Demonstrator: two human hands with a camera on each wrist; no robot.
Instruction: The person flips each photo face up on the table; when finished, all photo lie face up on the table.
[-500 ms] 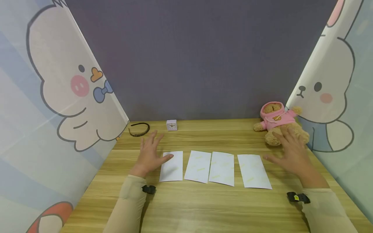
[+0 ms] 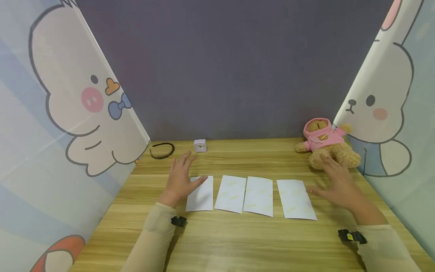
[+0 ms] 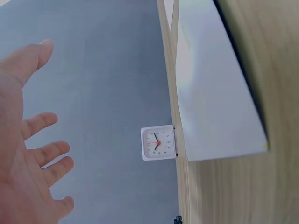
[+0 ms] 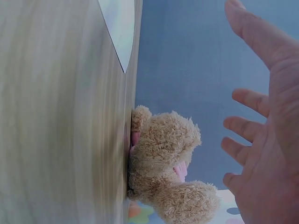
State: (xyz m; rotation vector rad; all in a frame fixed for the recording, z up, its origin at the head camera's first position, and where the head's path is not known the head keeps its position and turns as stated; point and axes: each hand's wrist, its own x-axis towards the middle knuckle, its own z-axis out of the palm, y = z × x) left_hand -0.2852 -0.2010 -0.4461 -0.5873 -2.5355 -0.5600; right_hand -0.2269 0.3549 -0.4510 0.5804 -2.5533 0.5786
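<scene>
White sheets [image 2: 231, 194], four in number, in a row across the middle of the desk [image 2: 238, 241], short sides facing near and far. Leftmost sheet [image 2: 203, 198] plain as far as visible, one upper corner behind the left thumb in the head view. Second from left and third sheet [image 2: 259, 196] side by side, only a sliver of wood between; faint yellow marks on both. Rightmost sheet [image 2: 296, 199] a little apart, skewed, similar faint marks.

Left grip [image 2: 181, 179]: bare hand, fingers spread, nothing held; raised above the desk near the leftmost sheet, thumb out toward it. Clear of the paper in the left wrist view.

Right grip [image 2: 340, 187]: also bare, fingers parted, nothing held; raised just right of the rightmost sheet, thumb toward its edge. Fingertips across the legs of a teddy bear [image 2: 334, 151] in the head view, but clear of the fur in the right wrist view.

Bear in the far right corner, feet toward the near side, pink hoodie [image 2: 321, 139] on. Toward the far left, small white clock [image 2: 200, 146], upright; left of it, black toothed headband [image 2: 163, 157]. Beige sleeves [image 2: 153, 236], black wrist straps [image 2: 178, 221] on both arms. Behind, dark grey panel [image 2: 234, 68] along the far edge; pale side walls [image 2: 98, 132] with cartoon animals.
</scene>
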